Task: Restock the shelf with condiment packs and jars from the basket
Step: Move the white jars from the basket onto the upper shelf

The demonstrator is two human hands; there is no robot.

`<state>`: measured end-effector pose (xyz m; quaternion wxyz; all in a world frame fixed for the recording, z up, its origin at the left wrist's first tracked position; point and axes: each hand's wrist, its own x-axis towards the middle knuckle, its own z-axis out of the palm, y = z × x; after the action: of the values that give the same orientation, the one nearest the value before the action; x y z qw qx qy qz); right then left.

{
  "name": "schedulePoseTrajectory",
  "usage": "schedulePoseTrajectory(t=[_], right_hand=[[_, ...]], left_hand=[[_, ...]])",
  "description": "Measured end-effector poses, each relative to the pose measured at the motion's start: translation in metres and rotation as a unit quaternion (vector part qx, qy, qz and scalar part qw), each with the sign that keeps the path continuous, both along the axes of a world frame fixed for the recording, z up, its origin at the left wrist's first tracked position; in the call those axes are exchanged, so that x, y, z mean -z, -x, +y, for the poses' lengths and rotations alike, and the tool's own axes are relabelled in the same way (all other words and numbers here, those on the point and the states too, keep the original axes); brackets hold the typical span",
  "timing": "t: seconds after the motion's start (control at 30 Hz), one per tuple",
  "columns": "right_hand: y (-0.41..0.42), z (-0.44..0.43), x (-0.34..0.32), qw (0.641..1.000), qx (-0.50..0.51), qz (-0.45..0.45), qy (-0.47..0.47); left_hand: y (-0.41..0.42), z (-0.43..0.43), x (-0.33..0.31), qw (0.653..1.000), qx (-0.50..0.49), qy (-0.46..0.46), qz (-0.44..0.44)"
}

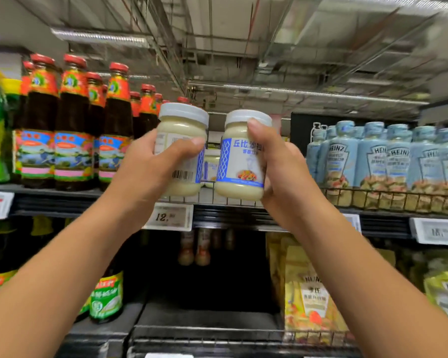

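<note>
Two jars of pale creamy dressing with white lids are held up in front of the top shelf [225,215]. My left hand [150,171] grips the left jar [183,133], barcode side toward me. My right hand [279,174] grips the right jar [239,161], thumb over its lid edge, blue-and-white label facing me. Both jars hover just above the shelf's front wire rail, in the gap between the dark sauce bottles and the blue bottles. Another jar of the same kind [210,166] stands further back on the shelf between them. The basket is out of view.
Dark sauce bottles with red caps [73,125] fill the top shelf at left. Light blue Heinz squeeze bottles [388,156] stand at right behind a wire rail. Price tags [170,217] hang on the shelf edge. Below sit yellow pouches [311,301], small bottles [194,246] and green-labelled bottles [106,298].
</note>
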<state>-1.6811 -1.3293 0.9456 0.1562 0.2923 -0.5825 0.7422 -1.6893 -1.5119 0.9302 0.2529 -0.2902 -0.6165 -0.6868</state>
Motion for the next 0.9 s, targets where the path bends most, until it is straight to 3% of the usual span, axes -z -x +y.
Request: schedulePoseTrajectory(t=[0.27, 0.5, 0.67, 0.9], right_hand=[[0.042, 0.008, -0.043, 0.998, 0.051, -0.005, -0.046], [0.074, 0.012, -0.054, 0.967, 0.182, -0.002, -0.176], [0.089, 0.012, -0.053, 0.951, 0.203, -0.011, -0.231], [0.101, 0.015, -0.051, 0.948, 0.170, -0.018, -0.269]], left_hand=[[0.046, 0.016, -0.047, 0.998, -0.023, 0.050, -0.012], [0.079, 0.003, -0.063, 0.988, -0.044, 0.137, -0.056], [0.098, -0.005, -0.062, 0.981, -0.058, 0.174, -0.059], [0.116, -0.017, -0.054, 0.956, 0.020, 0.279, -0.088]])
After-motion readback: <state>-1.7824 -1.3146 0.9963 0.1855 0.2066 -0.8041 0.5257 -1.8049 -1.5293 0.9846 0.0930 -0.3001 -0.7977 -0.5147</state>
